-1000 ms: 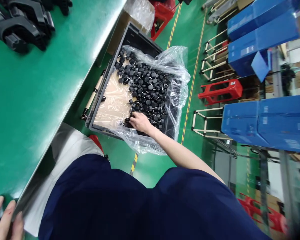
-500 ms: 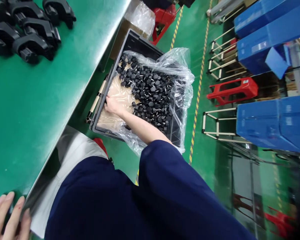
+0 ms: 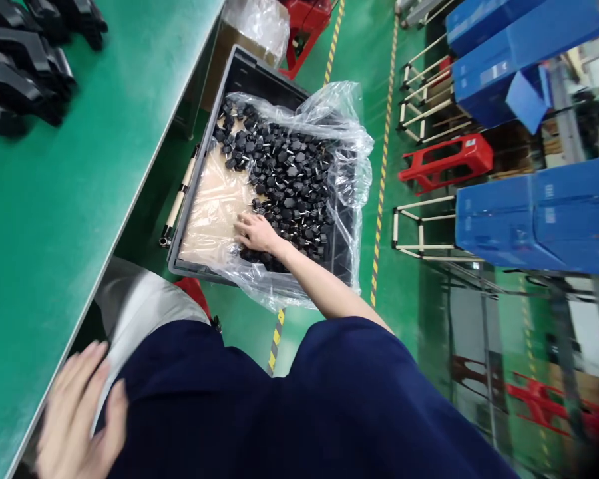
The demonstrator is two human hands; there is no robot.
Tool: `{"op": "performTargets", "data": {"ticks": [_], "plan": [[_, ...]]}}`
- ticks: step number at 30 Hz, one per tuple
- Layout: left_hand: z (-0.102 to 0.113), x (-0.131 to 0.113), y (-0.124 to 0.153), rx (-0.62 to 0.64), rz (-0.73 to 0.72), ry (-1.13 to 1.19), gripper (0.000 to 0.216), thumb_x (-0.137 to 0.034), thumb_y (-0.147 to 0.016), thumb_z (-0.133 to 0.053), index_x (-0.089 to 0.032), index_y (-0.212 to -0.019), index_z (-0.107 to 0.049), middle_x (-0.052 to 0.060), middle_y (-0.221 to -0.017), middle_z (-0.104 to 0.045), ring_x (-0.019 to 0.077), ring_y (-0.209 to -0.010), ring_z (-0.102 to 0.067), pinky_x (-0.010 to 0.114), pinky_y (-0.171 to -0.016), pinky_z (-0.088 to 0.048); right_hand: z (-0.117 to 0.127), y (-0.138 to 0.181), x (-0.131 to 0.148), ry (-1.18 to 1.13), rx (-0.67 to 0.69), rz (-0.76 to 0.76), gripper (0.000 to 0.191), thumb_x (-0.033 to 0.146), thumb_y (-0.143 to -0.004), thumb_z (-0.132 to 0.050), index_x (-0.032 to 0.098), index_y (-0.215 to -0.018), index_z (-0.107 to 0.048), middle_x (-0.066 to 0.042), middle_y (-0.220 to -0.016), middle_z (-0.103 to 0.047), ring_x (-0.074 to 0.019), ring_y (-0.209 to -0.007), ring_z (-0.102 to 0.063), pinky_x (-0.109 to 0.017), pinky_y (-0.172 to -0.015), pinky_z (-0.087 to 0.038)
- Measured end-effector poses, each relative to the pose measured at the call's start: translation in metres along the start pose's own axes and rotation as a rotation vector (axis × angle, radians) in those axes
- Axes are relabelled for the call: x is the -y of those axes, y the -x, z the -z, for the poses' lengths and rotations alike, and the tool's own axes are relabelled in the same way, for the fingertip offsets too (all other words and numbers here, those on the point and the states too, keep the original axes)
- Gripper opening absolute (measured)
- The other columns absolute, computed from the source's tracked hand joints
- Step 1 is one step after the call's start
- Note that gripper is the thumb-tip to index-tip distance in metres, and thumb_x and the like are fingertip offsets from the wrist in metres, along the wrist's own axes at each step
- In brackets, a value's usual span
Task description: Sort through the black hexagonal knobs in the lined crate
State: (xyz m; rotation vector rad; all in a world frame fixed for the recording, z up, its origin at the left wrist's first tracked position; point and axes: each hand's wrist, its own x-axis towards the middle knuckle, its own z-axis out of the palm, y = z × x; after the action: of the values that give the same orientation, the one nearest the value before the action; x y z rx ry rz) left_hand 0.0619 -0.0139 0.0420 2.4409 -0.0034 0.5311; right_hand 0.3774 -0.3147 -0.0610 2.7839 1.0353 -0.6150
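**benchrat:** ok so landmark is the grey crate (image 3: 199,269) on the floor. Left of it runs the green worktable (image 3: 54,219), with big black moulded parts (image 3: 20,73) up at its far end. Right of the crate, well apart, are blue bins (image 3: 534,216) and a red stool (image 3: 444,163). Inside the crate there's a clear plastic bag (image 3: 349,133) lining it, cardboard showing on the crate's left half, and a pile of small black knobs (image 3: 284,176) filling the right and far part

**m_torque:** and the hands?

**benchrat:** right hand (image 3: 257,233) is down in the crate at the near edge of the knob pile, palm down, fingers loosely spread and resting on the knobs. Can't tell if it's actually got one pinched, the underside is hidden. Left hand (image 3: 77,416) is near-left of the crate, by the table edge against the lap, fingers open and blurry, holding nothing

**m_torque:** how would those knobs handle?

**benchrat:** my guess: light, hard plastic heads with short metal studs poking out, not fragile, kinda slick and they'll roll. I'd grab by the faceted head, not the stud, and watch the bag film snagging fingers
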Motion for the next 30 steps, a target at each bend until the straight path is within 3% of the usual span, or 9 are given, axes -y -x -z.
{"op": "performTargets", "data": {"ticks": [5, 6, 8, 12, 16, 20, 24, 27, 30], "plan": [[-0.102, -0.048, -0.119, 0.138, 0.039, 0.265, 0.033, -0.015, -0.094, -0.05, -0.015, -0.126, -0.056, 0.012, -0.118, -0.064, 0.0217, -0.117, -0.058, 0.036, -0.103, -0.047, -0.018, 0.016, -0.006, 0.008, -0.049, -0.091, 0.031, 0.025, -0.094, -0.041, 0.011, -0.102, -0.067, -0.016, -0.115, -0.058, -0.0256, -0.105, -0.046, -0.037, -0.097, -0.029], [-0.121, -0.053, -0.136, 0.273, 0.029, 0.224, 0.029, -0.019, -0.095, -0.049, -0.013, -0.121, -0.058, 0.013, -0.119, -0.064, 0.0223, -0.116, -0.058, 0.037, -0.105, -0.045, -0.02, 0.021, -0.011, 0.009, -0.077, -0.143, 0.031, 0.023, -0.093, -0.04, 0.01, -0.101, -0.067, -0.018, -0.115, -0.057, -0.0269, -0.106, -0.045, -0.039, -0.096, -0.029], [-0.156, -0.058, -0.164, 0.766, 0.064, 0.016, 0.031, -0.027, -0.097, -0.048, -0.014, -0.123, -0.058, 0.013, -0.126, -0.061, 0.0235, -0.12, -0.055, 0.038, -0.108, -0.041, -0.023, 0.028, -0.021, 0.001, -0.138, -0.272, 0.033, 0.022, -0.093, -0.038, 0.008, -0.102, -0.066, -0.02, -0.116, -0.055, -0.0298, -0.107, -0.043, -0.041, -0.093, -0.029], [-0.211, -0.06, -0.192, 1.056, 0.195, -0.209, 0.043, -0.041, -0.087, -0.063, -0.004, -0.11, -0.063, 0.023, -0.109, -0.066, 0.0345, -0.105, -0.063, 0.044, -0.089, -0.051, -0.031, 0.03, -0.034, -0.058, -0.226, -0.505, 0.036, 0.024, -0.094, -0.036, 0.008, -0.106, -0.065, -0.02, -0.109, -0.056, -0.0309, -0.102, -0.044, -0.041, -0.084, -0.034], [-0.232, -0.055, -0.201, 1.256, 0.257, -0.347, 0.023, -0.024, -0.073, -0.075, -0.009, -0.088, -0.068, 0.015, -0.087, -0.07, 0.0265, -0.083, -0.067, 0.032, -0.071, -0.052, -0.036, 0.026, -0.042, -0.146, -0.268, -0.568, 0.033, 0.026, -0.091, -0.041, 0.013, -0.106, -0.067, -0.016, -0.103, -0.058, -0.0283, -0.098, -0.048, -0.038, -0.081, -0.037], [-0.2, -0.053, -0.208, 1.126, 0.233, -0.455, 0.023, -0.022, -0.089, -0.048, -0.014, -0.093, -0.068, 0.014, -0.098, -0.07, 0.0255, -0.095, -0.066, 0.029, -0.072, -0.047, -0.031, 0.029, -0.052, -0.212, -0.358, -0.555, 0.04, 0.02, -0.085, -0.044, 0.012, -0.12, -0.063, -0.016, -0.116, -0.057, -0.0285, -0.108, -0.048, -0.04, -0.091, -0.037], [-0.139, -0.045, -0.19, 0.894, 0.18, -0.535, 0.033, -0.026, -0.094, -0.035, -0.016, -0.086, -0.065, 0.01, -0.088, -0.07, 0.0258, -0.089, -0.066, 0.03, -0.066, -0.042, -0.02, 0.022, -0.054, -0.21, -0.52, -0.309, 0.056, 0.014, -0.082, -0.044, 0.012, -0.138, -0.051, -0.016, -0.143, -0.043, -0.0287, -0.132, -0.035, -0.043, -0.108, -0.028], [-0.105, -0.029, -0.153, 0.452, 0.0, -0.315, 0.033, -0.028, -0.093, -0.04, -0.015, -0.073, -0.063, 0.005, -0.071, -0.067, 0.019, -0.067, -0.065, 0.026, -0.059, -0.043, -0.011, -0.002, -0.045, -0.149, -0.5, -0.062, 0.052, 0.017, -0.088, -0.041, 0.014, -0.139, -0.051, -0.014, -0.15, -0.037, -0.0302, -0.139, -0.027, -0.048, -0.113, -0.02], [-0.088, -0.015, -0.117, 0.192, -0.063, -0.161, 0.028, -0.026, -0.095, -0.047, -0.013, -0.078, -0.065, 0.004, -0.071, -0.068, 0.0136, -0.06, -0.063, 0.021, -0.059, -0.046, -0.007, -0.02, -0.034, -0.118, -0.314, 0.038, 0.051, 0.016, -0.089, -0.042, 0.017, -0.139, -0.052, -0.013, -0.142, -0.047, -0.0277, -0.131, -0.038, -0.045, -0.111, -0.023]]}}
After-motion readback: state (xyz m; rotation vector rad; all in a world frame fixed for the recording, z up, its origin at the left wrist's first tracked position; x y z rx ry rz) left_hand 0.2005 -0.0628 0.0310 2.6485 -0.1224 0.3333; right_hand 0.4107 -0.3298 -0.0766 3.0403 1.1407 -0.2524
